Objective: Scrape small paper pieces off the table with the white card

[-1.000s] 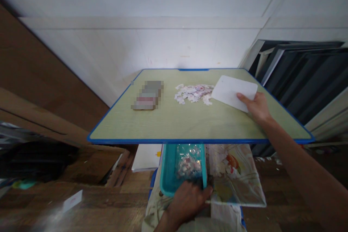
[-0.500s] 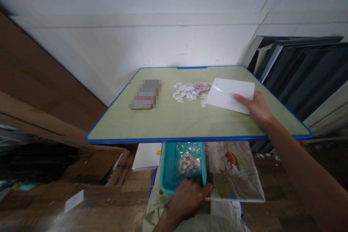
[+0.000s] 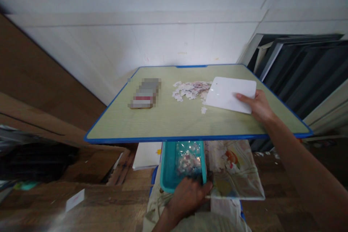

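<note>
My right hand [image 3: 261, 107] grips a flat white board [image 3: 230, 94] by its right edge, thumb on top, over the right half of the table [image 3: 152, 125]. The board's left edge covers part of a pile of small jigsaw-like paper pieces [image 3: 191, 90]. One loose piece [image 3: 203, 110] lies in front of the pile. Below the table edge, my left hand [image 3: 189, 193] is curled at the near rim of a teal tray [image 3: 167, 181]. Its fingertips are hidden, so whatever they hold cannot be made out. Inside the tray is a clear plastic bag of small pieces [image 3: 188, 163].
A pixelated, phone-shaped object [image 3: 145, 94] lies on the table's left side. White sheets [image 3: 146, 156] and a patterned clear-covered cloth [image 3: 233, 168] flank the tray. Dark panels [image 3: 304, 65] lean at right; brown boards [image 3: 40, 72] stand at left. A wall [image 3: 174, 40] closes off the back.
The white board has shifted very slightly, and the loose piece in front now shows apart from the pile. My left hand stays at the tray.
</note>
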The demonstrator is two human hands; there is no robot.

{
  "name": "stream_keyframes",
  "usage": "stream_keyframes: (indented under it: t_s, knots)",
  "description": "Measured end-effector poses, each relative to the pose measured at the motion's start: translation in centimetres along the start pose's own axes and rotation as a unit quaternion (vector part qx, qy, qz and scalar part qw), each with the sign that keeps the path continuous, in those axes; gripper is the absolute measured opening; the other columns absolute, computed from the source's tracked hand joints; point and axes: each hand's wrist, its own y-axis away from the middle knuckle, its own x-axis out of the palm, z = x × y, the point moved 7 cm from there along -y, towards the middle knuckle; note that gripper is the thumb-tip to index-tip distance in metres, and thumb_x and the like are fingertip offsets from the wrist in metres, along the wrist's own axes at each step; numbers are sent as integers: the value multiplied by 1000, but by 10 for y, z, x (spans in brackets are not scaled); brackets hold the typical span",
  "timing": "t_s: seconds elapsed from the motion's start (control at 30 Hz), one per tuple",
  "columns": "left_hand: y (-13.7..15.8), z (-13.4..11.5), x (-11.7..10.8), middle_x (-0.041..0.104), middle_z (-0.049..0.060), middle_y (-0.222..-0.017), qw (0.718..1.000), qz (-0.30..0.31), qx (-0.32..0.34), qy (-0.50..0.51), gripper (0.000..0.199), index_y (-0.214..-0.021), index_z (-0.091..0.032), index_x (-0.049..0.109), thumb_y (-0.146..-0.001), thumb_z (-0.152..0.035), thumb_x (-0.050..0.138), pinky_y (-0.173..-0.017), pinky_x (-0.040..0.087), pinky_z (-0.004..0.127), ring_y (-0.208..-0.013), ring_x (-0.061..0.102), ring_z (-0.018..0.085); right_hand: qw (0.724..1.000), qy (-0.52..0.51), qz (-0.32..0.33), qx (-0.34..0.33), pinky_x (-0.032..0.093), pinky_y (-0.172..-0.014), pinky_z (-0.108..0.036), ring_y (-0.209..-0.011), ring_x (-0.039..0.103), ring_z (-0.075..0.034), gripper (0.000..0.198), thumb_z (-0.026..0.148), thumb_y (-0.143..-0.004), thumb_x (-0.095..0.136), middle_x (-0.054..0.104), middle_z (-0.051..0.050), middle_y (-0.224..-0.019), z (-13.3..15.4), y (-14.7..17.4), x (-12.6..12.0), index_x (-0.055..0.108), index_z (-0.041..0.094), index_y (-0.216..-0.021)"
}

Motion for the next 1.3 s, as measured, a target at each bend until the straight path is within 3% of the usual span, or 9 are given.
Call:
stream_keyframes:
  t_s: [0.23, 0.57, 0.83, 1.0, 1.3]
  knots:
    - [0, 0, 1, 58, 3, -68, 1000, -8, -1, -6, 28, -101, -25, 46, -81, -43, 45, -53, 39, 28, -62, 56, 21, 999, 19, 29, 7, 46, -58, -28, -64, 57, -15, 33, 36, -57, 66, 64, -5, -84, -3, -1, 2, 62, 15, -82]
    - [-1, 1, 4, 58, 3, -71, 1000, -12, 3, -1, 29, -102, -24, 45, -81, -45, 44, -53, 39, 29, -64, 55, 22, 997, 67, -25, -16, 47, -55, -32, -64, 59, -19, 29, 40, -56, 66, 65, -3, -80, -3, -4, -4, 63, 20, -78]
    - [1, 0, 1, 58, 3, -71, 1000, -8, -12, -1, 30, -105, -25, 43, -80, -41, 49, -54, 39, 30, -65, 55, 22, 995, 78, 67, 0, 47, -54, -29, -62, 58, -17, 28, 39, -57, 65, 65, -2, -80, 4, 6, 11, 64, 21, -78]
    - [1, -1, 0, 58, 3, -70, 1000, 0, -10, 2, 30, -104, -25, 44, -80, -42, 48, -55, 39, 31, -65, 55, 22, 997, 77, 25, -4, 45, -51, -28, -61, 57, -16, 28, 39, -57, 66, 64, -2, -78, 4, 5, 7, 64, 20, -77]
    - [1, 0, 0, 57, 3, -70, 1000, 3, -20, -3, 29, -105, -26, 44, -81, -42, 46, -55, 38, 30, -65, 55, 22, 996, 62, 57, 7, 44, -56, -24, -61, 54, -12, 30, 34, -59, 66, 63, -4, -82, 4, 8, 5, 62, 14, -82]
